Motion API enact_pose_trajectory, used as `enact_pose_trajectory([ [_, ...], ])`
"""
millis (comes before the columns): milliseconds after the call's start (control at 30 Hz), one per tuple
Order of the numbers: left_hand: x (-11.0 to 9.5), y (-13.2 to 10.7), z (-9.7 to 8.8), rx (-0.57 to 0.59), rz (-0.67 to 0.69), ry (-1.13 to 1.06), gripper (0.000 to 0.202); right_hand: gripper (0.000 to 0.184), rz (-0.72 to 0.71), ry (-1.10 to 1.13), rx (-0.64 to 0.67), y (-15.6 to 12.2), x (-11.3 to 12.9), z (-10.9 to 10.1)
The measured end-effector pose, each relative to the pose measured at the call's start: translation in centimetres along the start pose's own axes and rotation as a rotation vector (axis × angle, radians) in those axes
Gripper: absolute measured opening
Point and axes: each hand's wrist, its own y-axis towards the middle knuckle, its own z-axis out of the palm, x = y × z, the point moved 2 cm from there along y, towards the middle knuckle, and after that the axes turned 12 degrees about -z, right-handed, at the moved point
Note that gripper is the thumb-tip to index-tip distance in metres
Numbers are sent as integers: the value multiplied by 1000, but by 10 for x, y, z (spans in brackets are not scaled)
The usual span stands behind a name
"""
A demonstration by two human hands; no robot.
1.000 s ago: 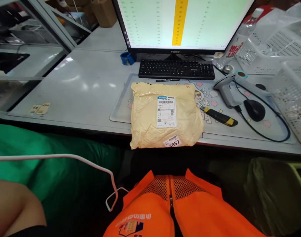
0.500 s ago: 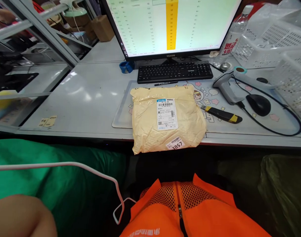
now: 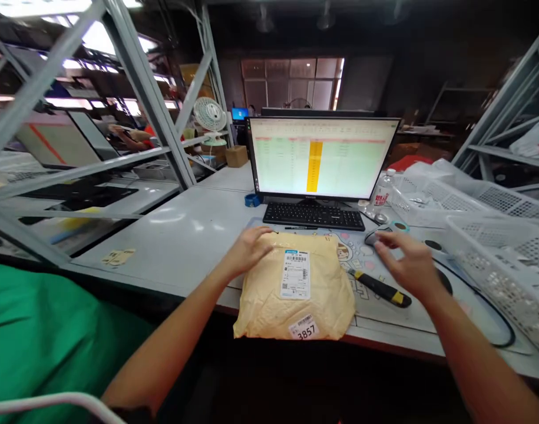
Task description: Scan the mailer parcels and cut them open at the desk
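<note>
A cream padded parcel [image 3: 260, 294] lies on the desk, its near edge over the front edge. It bears a white shipping label [image 3: 295, 274] and a smaller sticker reading 3857 [image 3: 303, 327]. My left hand [image 3: 250, 248] is at its far left corner, thumb and fingers apart; whether it presses the parcel is unclear. My right hand [image 3: 404, 259] is over the grey barcode scanner [image 3: 373, 237], fingers loosely curved and apart, hiding the scanner's handle. Between the parcel and that hand lies a black and yellow utility knife [image 3: 382, 288].
Behind the parcel are a pen [image 3: 301, 228], a keyboard [image 3: 313, 217] and a monitor [image 3: 324, 159]. A blue tape roll [image 3: 252, 201] stands left of the keyboard. White baskets [image 3: 481, 235] and a bottle [image 3: 382, 191] are at right. A metal frame [image 3: 149, 106] rises at left.
My view has tilted up, showing more of the room. Both hands have come over the desk, the left to the parcel, the right to the scanner. Parcel and knife look unmoved.
</note>
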Motion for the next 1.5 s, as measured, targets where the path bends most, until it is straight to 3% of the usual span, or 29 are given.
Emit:
enact_pose_trajectory([
  [100,19,23,40,121,-159,222,61,34,200,-174,152,-18,-32,30],
  [167,33,27,53,168,-226,281,67,39,307,-263,278,-37,-55,48],
  [267,46,28,58,175,-189,216,60,44,318,-257,325,-52,-79,59],
  [367,49,27,57,129,-114,130,42,42,325,-212,226,-47,-78,55],
  [467,40,25,58,39,-59,100,25,41,227,-46,120,-31,-42,55],
  [567,20,22,55,-81,1,128,19,41,61,166,136,-18,20,69],
  [733,-16,9,36,-212,82,160,21,61,-140,184,368,-29,123,111],
  [800,-15,4,29,-195,54,168,21,71,-152,163,479,-38,144,125],
  [867,-2,3,26,-91,-43,177,23,72,-149,207,572,-42,150,131],
  [933,20,5,26,54,-192,136,30,69,-159,315,616,-36,137,128],
  [1000,44,10,26,144,-324,64,41,62,-104,378,518,-22,104,114],
  [1100,70,20,24,79,-539,-97,59,52,156,206,250,-6,33,80],
  [1133,75,23,24,57,-622,-169,65,50,249,104,244,-6,12,70],
  [1200,80,28,26,72,-754,-325,71,51,374,-55,414,-16,-18,54],
  [1267,78,31,30,136,-784,-434,59,56,415,-138,672,-36,-30,48],
  [1333,72,33,33,152,-767,-517,43,57,396,-184,823,-58,-30,48],
  [1400,66,36,33,136,-740,-605,35,51,367,-228,840,-73,-26,51],
  [1500,50,43,17,31,-661,-707,30,48,378,-197,689,-72,-25,47],
])
